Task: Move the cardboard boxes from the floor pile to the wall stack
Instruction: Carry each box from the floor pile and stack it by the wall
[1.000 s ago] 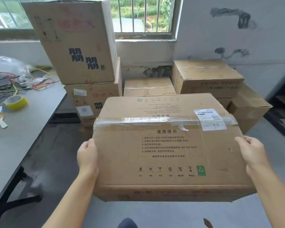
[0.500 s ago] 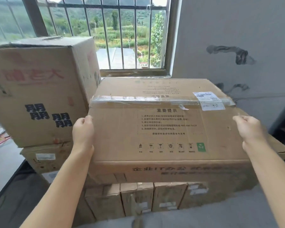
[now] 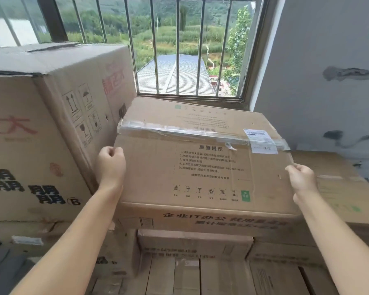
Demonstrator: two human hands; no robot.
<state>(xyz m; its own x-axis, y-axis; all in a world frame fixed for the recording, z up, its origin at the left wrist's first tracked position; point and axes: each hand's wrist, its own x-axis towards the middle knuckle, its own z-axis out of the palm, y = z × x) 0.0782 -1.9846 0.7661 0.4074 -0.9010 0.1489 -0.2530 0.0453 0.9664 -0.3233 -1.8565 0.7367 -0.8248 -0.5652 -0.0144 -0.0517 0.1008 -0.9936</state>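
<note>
Gripping a wide, flat brown cardboard box (image 3: pixel 202 167) by its two short ends, we hold it with our left hand (image 3: pixel 111 165) and right hand (image 3: pixel 300 179), fingers curled over the edges at each side. Its long axis runs from one set of fingers across to the other, and its printed top face tilts toward us, the clear tape seam lying beyond our knuckles. Past our fingertips its far edge points at the barred window (image 3: pixel 179 50). Below our wrists it sits over lower brown cartons (image 3: pixel 194 245) by the wall. Just outside our left fingers stands a tall brown carton with black characters (image 3: pixel 41 135).
</note>
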